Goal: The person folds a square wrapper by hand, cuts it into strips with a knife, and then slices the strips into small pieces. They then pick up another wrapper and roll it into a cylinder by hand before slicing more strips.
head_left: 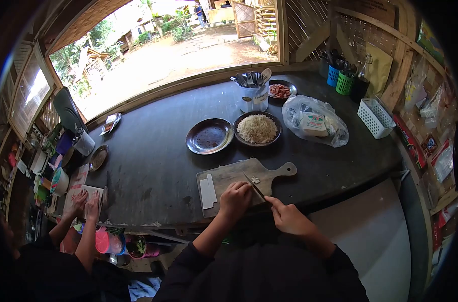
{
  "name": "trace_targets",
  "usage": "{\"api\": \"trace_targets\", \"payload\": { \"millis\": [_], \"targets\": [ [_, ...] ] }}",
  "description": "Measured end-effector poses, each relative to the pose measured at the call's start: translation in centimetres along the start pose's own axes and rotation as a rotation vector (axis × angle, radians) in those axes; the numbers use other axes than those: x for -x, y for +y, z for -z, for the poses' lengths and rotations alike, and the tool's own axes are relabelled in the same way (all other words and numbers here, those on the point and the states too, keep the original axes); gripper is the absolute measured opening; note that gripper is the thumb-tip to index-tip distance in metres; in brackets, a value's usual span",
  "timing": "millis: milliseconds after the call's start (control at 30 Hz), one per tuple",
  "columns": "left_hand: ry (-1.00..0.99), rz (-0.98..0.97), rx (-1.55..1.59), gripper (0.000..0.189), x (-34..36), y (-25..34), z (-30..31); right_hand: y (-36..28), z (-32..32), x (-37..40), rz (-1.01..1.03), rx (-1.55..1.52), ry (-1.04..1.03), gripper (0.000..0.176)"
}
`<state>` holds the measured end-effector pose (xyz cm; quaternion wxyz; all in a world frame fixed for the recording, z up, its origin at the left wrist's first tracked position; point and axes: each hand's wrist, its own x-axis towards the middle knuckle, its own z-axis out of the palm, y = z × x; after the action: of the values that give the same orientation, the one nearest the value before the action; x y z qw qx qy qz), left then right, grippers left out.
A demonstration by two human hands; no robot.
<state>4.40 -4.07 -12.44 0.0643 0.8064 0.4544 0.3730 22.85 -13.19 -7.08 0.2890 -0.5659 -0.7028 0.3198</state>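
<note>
A wooden cutting board (230,173) with a round-ended handle lies at the front edge of the table. My right hand (292,219) is closed around the handle of a knife (253,186), whose blade points up and left over the board. Just left of the blade, my left hand (235,199) is closed with curled fingers on the board; whatever it holds is hidden beneath. Small pale pieces (256,179) lie near the blade. Flat white strips (207,191) rest at the board's left end.
Behind the board stand a dark plate (209,136), a plate of pale shreds (257,128), a cutlery bucket (252,98), a bowl of reddish pieces (279,90) and a plastic bag (315,122). At left, another person's hands (86,202) press on a pale sheet.
</note>
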Motion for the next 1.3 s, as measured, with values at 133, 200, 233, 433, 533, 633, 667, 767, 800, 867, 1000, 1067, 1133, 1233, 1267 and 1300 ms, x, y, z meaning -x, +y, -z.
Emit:
{"api": "trace_targets", "payload": {
  "millis": [133, 200, 233, 433, 533, 633, 667, 767, 800, 867, 1000, 1067, 1133, 1233, 1267, 1300],
  "targets": [
    [0.007, -0.034, -0.005, 0.013, -0.1, -0.1, 0.1, 0.0, -0.2, 0.0, -0.023, 0.02, -0.015, 0.039],
    [0.005, -0.026, -0.002, 0.013, 0.0, -0.2, 0.0, -0.2, -0.1, 0.1, -0.027, 0.017, -0.01, 0.039],
    [0.003, -0.02, -0.001, 0.012, 0.0, -0.2, -0.1, -0.3, -0.2, 0.2, -0.031, 0.013, -0.004, 0.039],
    [-0.001, -0.009, 0.011, 0.012, 0.0, -0.1, 0.0, -0.3, -0.4, 0.3, -0.036, 0.003, 0.01, 0.038],
    [-0.012, -0.011, 0.005, 0.013, 0.0, 0.0, 0.3, -0.5, -0.2, 0.3, -0.035, -0.004, -0.002, 0.038],
    [-0.029, -0.01, -0.005, 0.014, -0.1, -0.1, 0.2, -0.3, -0.3, 0.1, -0.062, -0.008, -0.017, 0.037],
    [-0.03, -0.01, -0.004, 0.014, -0.1, -0.1, 0.2, -0.5, -0.2, 0.1, -0.063, -0.008, -0.017, 0.037],
    [-0.03, -0.008, 0.002, 0.013, -0.2, 0.0, 0.3, -1.1, 0.3, -0.2, -0.086, 0.017, -0.038, 0.037],
    [-0.021, -0.016, 0.001, 0.013, -0.2, 0.0, 0.3, -1.1, 0.4, -0.3, -0.073, 0.041, -0.039, 0.037],
    [-0.018, -0.023, 0.002, 0.013, -0.2, 0.0, 0.3, -1.2, 0.4, -0.5, -0.065, 0.061, -0.039, 0.037],
    [-0.011, -0.033, 0.003, 0.011, -0.2, 0.0, 0.3, -0.8, 0.2, -0.8, -0.067, 0.06, -0.065, 0.038],
    [-0.017, -0.039, 0.006, 0.011, -0.2, 0.0, 0.3, -0.3, -0.3, -1.0, -0.072, 0.064, -0.067, 0.039],
    [-0.022, -0.018, -0.006, 0.01, -0.2, 0.3, 0.5, 0.0, -1.0, -1.2, -0.039, 0.138, -0.041, 0.037],
    [-0.002, -0.026, -0.017, 0.012, -0.2, 0.0, 0.2, 0.0, -0.8, -1.1, -0.044, 0.062, -0.013, 0.037],
    [0.002, -0.032, -0.016, 0.012, -0.2, 0.1, 0.2, 0.2, -0.8, -1.0, -0.042, 0.065, -0.006, 0.037],
    [0.002, -0.03, -0.014, 0.011, -0.1, 0.2, 0.1, 0.5, -1.0, -0.9, -0.047, 0.072, -0.007, 0.037]
  ]
}}
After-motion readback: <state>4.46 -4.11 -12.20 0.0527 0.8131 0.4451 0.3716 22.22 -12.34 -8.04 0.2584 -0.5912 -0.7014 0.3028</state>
